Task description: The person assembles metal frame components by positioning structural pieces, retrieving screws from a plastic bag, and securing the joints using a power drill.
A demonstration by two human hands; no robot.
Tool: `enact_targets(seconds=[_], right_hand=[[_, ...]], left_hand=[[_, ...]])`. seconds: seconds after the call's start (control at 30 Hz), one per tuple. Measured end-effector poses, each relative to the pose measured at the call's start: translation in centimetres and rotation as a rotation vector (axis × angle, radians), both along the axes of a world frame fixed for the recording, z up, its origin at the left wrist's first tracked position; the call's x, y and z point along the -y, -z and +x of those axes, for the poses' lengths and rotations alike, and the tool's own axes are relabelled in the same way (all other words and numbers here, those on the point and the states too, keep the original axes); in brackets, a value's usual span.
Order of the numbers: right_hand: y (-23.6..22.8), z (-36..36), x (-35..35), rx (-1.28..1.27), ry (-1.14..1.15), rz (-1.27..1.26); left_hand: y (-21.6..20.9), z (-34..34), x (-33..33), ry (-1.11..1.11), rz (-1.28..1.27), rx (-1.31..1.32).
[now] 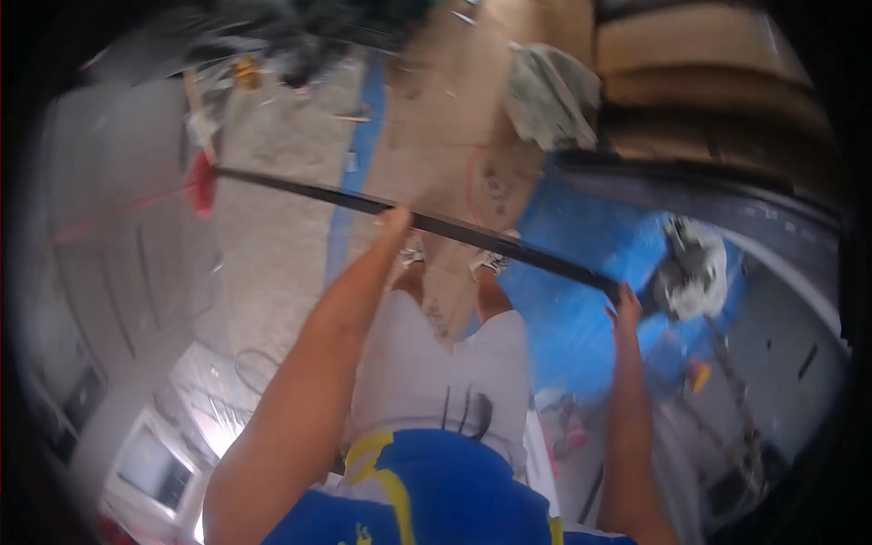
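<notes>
A long, straight black bar (490, 241) stretches across in front of me, its far-left end higher in the view than its right end. My left hand (395, 219) is closed on the bar near its middle. At the right end, my right hand (625, 307) grips the bar, though motion blur softens its fingers. Beside the bar's left end is a blurred red object (202, 184); whether the two touch I cannot tell. A thin wooden stick (198, 118) runs up from the red object.
Brown floor covering (436, 127) lies under my feet, with blue tape (368, 109) to its left and blue sheeting (572, 336) to its right. A crumpled grey-white bag (695, 268) sits on the sheeting. Pale green-grey plastic (552, 95) lies ahead. A pale wall (118, 236) stands left.
</notes>
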State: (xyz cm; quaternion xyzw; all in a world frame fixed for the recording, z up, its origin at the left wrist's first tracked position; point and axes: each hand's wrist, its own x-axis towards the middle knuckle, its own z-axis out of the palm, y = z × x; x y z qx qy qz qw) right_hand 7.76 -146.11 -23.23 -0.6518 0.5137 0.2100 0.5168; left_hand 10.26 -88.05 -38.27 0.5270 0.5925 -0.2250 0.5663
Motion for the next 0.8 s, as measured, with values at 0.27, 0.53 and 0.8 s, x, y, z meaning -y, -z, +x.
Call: enact_targets(seconds=[0.27,0.53,0.8], right_hand=[[17.5,1.4,-2.9,-0.130,0.126,0.102],[30.9,3.9,-3.1,-0.145,0.237,0.169],[42.7,5.0,6.5,0.000,0.060,0.454]], left_hand=[[10.7,5.0,-3.3,0.031,-0.041,0.022],[16.7,8.1,-0.5,-0.116,0.056,-0.054],[20.6,11.5,3.3,-0.186,0.247,0.072]])
